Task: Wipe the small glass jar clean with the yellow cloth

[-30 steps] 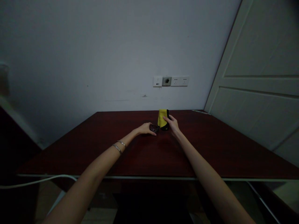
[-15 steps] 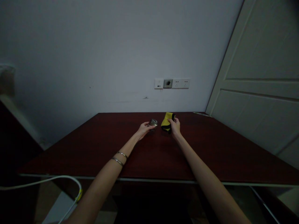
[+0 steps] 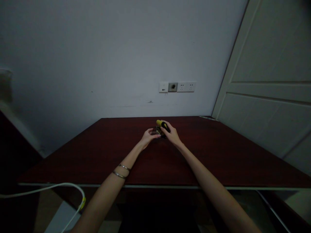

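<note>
Over the middle of the dark red table [image 3: 102, 155], my left hand [image 3: 147, 137] is closed on a small clear glass-like object [image 3: 155, 132]; its exact kind is too dark and small to make out. My right hand [image 3: 172, 133] grips a folded yellow cloth [image 3: 159, 123] with black edging. The cloth is up against the object's far right side, and part of both is hidden behind my fingers. Two metal bangles circle my left forearm.
Behind the table rises a pale wall with a row of sockets [image 3: 177, 87]. A white panelled door [image 3: 269, 87] stands at the right. At the lower left a white cable [image 3: 65, 184] loops by the table's front edge.
My right hand has moved left with the cloth, bringing it from apart to against the clear object. The left hand keeps its hold in nearly the same place.
</note>
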### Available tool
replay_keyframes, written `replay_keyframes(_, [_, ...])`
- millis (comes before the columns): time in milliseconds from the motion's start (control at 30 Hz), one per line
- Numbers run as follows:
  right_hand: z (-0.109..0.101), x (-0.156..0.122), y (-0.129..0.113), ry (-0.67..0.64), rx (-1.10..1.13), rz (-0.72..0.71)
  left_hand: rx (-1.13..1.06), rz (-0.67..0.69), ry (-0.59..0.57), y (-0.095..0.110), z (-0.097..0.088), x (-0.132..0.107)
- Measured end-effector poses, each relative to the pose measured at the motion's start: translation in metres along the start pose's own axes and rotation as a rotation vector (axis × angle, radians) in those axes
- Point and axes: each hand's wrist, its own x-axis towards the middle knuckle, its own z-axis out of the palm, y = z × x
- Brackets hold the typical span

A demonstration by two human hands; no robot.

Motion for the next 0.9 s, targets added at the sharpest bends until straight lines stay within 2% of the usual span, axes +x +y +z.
replay_keyframes(167, [0.002, -0.001, -0.006, -0.09, 0.081, -0.046, 0.034, -0.008, 0.023, -0.001, 0.001, -0.001])
replay_keyframes(267, [0.002, 0.0, -0.002, -0.129, 0.117, -0.051, 0.049, 0.034, -0.01, -0.001, 0.002, -0.002])
replay_keyframes(433, [0.002, 0.003, 0.002, -0.085, 0.143, -0.039, 0.085, 0.129, -0.062, 0.0, 0.007, -0.007])
replay_keyframes(667, [0.006, 0.006, 0.005, -0.074, 0.081, -0.06, 0.121, 0.121, 0.05, 0.003, 0.013, -0.012])
replay_keyframes(800, [0.012, 0.011, 0.006, -0.067, 0.067, -0.004, 0.138, 0.148, 0.056, 0.005, 0.013, -0.012])
replay_keyframes(900, [0.017, 0.016, 0.005, -0.013, 0.072, 0.096, 0.167, 0.174, 0.04, 0.005, 0.013, -0.012])
